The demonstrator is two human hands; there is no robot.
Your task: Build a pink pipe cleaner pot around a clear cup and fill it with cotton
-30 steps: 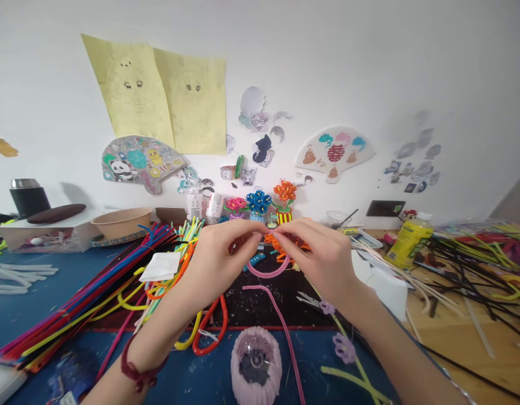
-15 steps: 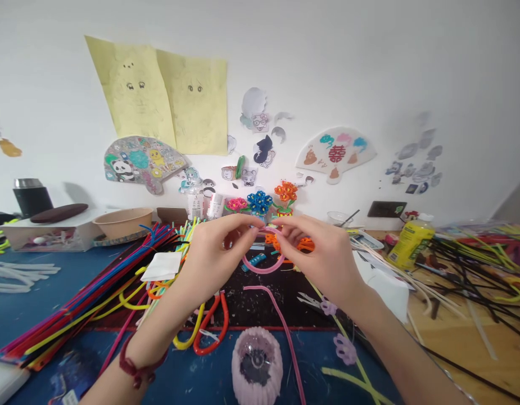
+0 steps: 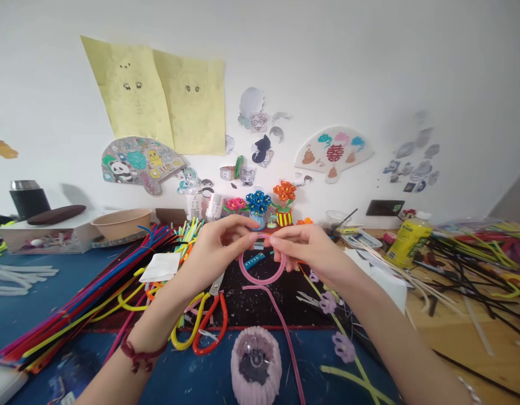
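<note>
Both hands pinch a pink pipe cleaner (image 3: 263, 280) bent into a ring, raised above the dark mat. My left hand (image 3: 217, 247) closes thumb and fingers on the ring's upper left. At its upper right, my right hand (image 3: 306, 247) grips with thumb and forefinger, the other fingers curled behind. Below the ring a second pink pipe cleaner (image 3: 280, 326) lies with a bent top end. A lilac fuzzy cup (image 3: 256, 365) with a clear inside stands near the front edge. Scissors (image 3: 211, 320) with red and yellow handles lie under my left wrist.
Bundled coloured pipe cleaners (image 3: 86, 298) fill the left side. Lilac pipe-cleaner flowers (image 3: 344, 347) lie by my right forearm, near pliers (image 3: 308, 299). A yellow bottle (image 3: 407, 239) stands at right. Small flower pots (image 3: 284, 216) line the wall, beside a beige bowl (image 3: 122, 221) further left.
Both hands have come slightly lower and turned a little, still holding the pink ring. More of the flower pots behind now shows. The things on the table stay put.
</note>
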